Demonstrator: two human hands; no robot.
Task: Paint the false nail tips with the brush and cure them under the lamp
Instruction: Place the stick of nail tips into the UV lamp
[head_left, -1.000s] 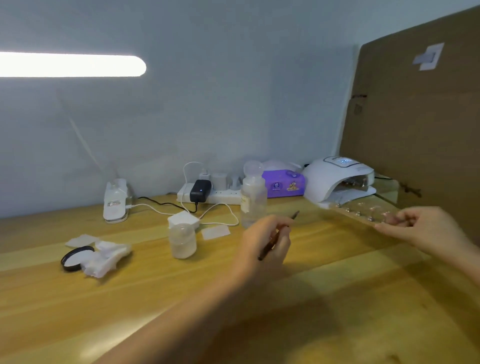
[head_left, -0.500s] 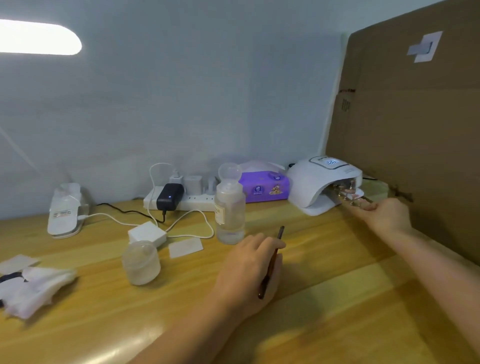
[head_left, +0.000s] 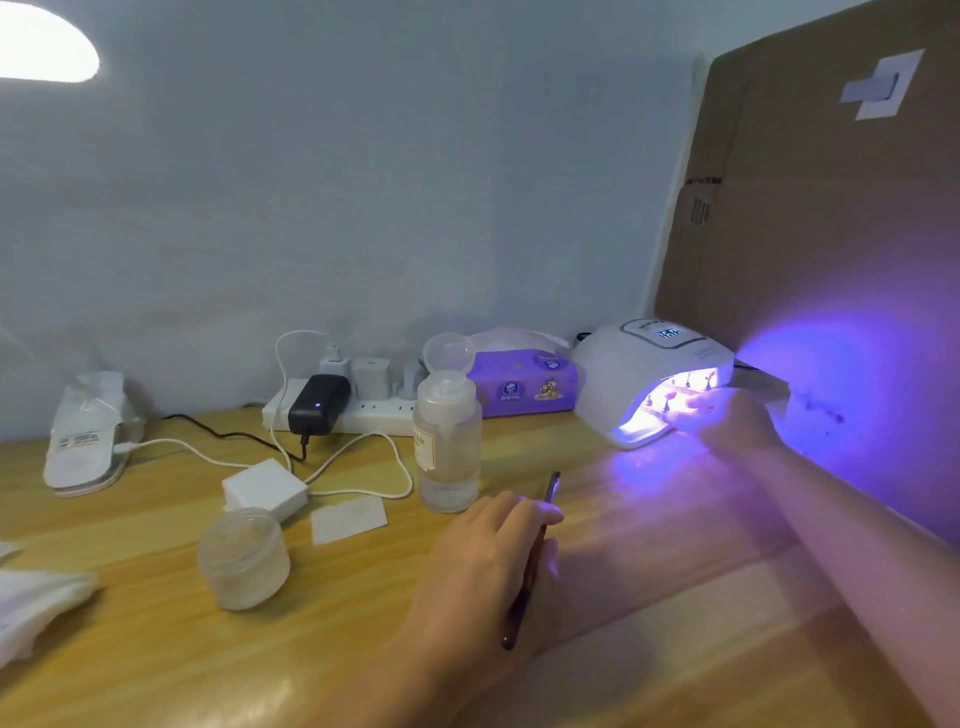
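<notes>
My left hand rests on the wooden table and grips a thin dark brush whose tip points up and away. At the back right stands the white curing lamp, lit and casting purple light. My right hand reaches into its mouth, holding the strip of false nail tips under the light. The strip is largely washed out by the glow, and only small dark stubs show inside.
A clear bottle with its cap flipped open stands beside my left hand. A frosted jar, white pads, a power strip with cables and a purple tissue pack lie behind. A cardboard sheet walls the right side.
My right hand carried the nail tip strip from above the table into the lamp, and the lamp lit up purple. My left hand stayed put with the brush.
</notes>
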